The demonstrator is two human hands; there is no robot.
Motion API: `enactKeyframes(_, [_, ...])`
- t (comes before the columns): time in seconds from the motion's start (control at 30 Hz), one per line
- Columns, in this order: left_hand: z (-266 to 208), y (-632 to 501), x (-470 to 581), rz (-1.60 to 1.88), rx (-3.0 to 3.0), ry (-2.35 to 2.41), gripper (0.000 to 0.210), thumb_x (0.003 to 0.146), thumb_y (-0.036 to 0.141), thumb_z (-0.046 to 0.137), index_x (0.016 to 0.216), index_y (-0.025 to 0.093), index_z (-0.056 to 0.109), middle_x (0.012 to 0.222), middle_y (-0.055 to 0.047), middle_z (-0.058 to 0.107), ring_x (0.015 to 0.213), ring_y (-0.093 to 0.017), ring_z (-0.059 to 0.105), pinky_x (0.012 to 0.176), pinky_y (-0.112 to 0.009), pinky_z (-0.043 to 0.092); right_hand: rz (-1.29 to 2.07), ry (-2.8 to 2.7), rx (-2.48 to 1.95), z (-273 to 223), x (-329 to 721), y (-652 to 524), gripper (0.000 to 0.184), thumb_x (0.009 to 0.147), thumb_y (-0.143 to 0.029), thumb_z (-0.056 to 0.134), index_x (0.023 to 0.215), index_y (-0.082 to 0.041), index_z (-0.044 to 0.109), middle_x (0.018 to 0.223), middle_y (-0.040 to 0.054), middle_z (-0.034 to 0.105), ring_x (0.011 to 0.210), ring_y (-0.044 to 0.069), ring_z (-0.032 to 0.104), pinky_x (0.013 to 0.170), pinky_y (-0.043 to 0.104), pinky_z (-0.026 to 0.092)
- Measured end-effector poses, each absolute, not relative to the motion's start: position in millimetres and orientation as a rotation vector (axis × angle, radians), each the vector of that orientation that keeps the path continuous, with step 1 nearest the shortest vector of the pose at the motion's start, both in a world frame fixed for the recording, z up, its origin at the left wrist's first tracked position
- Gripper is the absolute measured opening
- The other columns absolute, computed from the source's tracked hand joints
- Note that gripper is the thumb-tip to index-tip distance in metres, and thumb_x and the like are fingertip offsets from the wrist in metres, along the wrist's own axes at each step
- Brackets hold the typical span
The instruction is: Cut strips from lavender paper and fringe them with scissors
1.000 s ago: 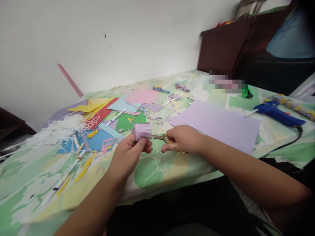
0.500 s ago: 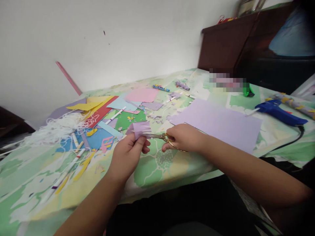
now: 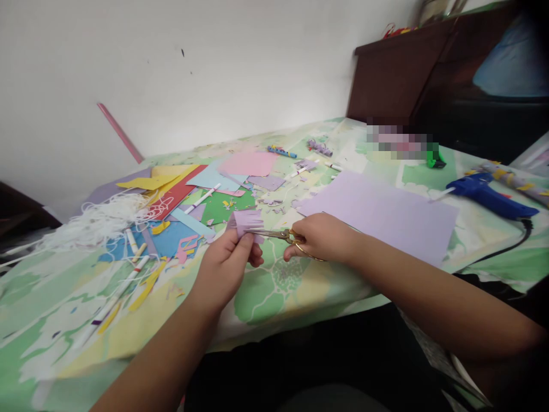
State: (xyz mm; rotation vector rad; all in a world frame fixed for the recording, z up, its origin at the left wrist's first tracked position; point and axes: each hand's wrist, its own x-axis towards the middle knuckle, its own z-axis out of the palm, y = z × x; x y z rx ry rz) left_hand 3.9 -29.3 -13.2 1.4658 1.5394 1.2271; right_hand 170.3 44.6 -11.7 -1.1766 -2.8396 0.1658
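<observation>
My left hand [image 3: 231, 252] pinches a small piece of purple paper [image 3: 242, 220] whose right edge is cut into a fringe. Gold-handled scissors [image 3: 283, 234] are in my right hand [image 3: 319, 236], with thumb and fingers at the handle loops. Their blades point left and reach the fringed paper just above my left thumb. How far apart the blades stand is hard to make out. Both hands are over the front part of the table, and the far side of the fringed piece is partly hidden by the left fingers.
A purple sheet [image 3: 386, 214] lies right of centre, beside a blue glue gun [image 3: 491, 194] with a black cord. On the left are white string [image 3: 103, 220], coloured paper, several markers and scraps. A blue decorated stick [image 3: 282, 151] lies further back, before the wall.
The scissor blades look closer together at the fringed paper, which has tilted slightly. Both hands stay in nearly the same place, and the whole view has shifted a little.
</observation>
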Motion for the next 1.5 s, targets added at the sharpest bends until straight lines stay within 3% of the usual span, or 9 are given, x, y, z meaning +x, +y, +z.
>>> enactKeyframes(0.6, [-9.1, -25.2, 2.6, 1.354, 1.341, 1.641, 0.016, 0.073, 0.03, 0.045, 0.067, 0.016, 0.052, 0.058, 0.003, 0.056, 0.051, -0.01, 0.056, 0.054, -0.023, 0.045, 0.197, -2.736, -1.117, -14.7, 177.0, 48.6, 0.06, 0.057, -0.074, 0.027, 0.059, -0.018, 0.05, 0.051, -0.0001, 0.048, 0.044, 0.009, 0.033, 0.042, 0.021, 0.018])
enactKeyframes(1.5, [-9.0, -30.0, 7.6, 1.359, 1.331, 1.728, 0.019, 0.073, 0.034, 0.045, 0.076, 0.017, 0.054, 0.055, 0.002, 0.062, 0.052, -0.012, 0.06, 0.054, -0.024, 0.046, 0.247, -2.777, -1.075, -10.7, 175.0, 43.2, 0.054, 0.059, -0.07, 0.033, 0.063, -0.019, 0.048, 0.054, -0.0006, 0.048, 0.045, 0.009, 0.032, 0.044, 0.021, 0.019])
